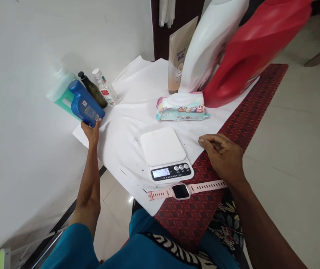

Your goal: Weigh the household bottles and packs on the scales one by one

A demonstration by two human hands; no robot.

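Note:
My left hand (92,131) is closed around the lower end of a blue plastic bottle (85,102) at the left side of the white cloth. My right hand (223,152) rests near the right table edge, fingers curled and thumb against them, with nothing visible in it. Between the hands lies a white digital scale (163,146), its platform bare and its display reading 5. In front of the scale, a pink-strapped smartwatch (181,191) is stretched out flat, its right strap end reaching toward my right wrist.
Beside the blue bottle stand a green-liquid bottle (60,91), a dark pump bottle (94,91) and a clear white-capped bottle (106,89). At the back are a wipes pack (182,108), a beige tube (176,61), a white jug (204,48) and a red jug (249,52). A wall borders the left.

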